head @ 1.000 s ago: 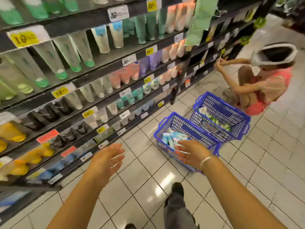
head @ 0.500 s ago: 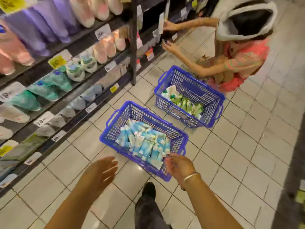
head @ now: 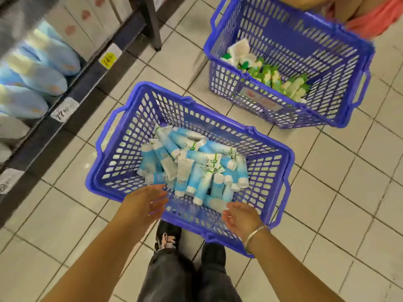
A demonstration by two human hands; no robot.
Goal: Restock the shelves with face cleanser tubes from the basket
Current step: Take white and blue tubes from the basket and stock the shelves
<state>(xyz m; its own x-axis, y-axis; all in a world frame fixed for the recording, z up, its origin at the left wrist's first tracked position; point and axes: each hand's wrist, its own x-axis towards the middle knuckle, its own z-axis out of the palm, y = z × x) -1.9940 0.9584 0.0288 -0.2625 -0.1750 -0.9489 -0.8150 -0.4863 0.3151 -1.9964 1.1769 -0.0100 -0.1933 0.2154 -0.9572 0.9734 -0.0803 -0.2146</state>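
Note:
A blue plastic basket [head: 113,153] stands on the tiled floor just in front of my feet. Inside it lies a loose pile of several light-blue and white face cleanser tubes [head: 196,166]. My left hand [head: 144,203] hovers over the basket's near left rim, fingers straight, holding nothing. My right hand [head: 239,216], with a bracelet at the wrist, hangs over the near right part of the basket, fingers relaxed and empty. Neither hand touches a tube. The low shelves [head: 72,101] at the left carry pale blue tubes [head: 43,68] and price tags.
A second blue basket [head: 353,68] with green and white tubes stands farther back at the right. A person in a pink top [head: 375,16] crouches behind it. A dark shelf upright [head: 152,25] meets the floor at the top middle. My shoes and dark trousers [head: 187,273] are below.
My view has tipped down and come closer to the near basket. Both hands have moved forward from short of the basket to over its near rim, still empty.

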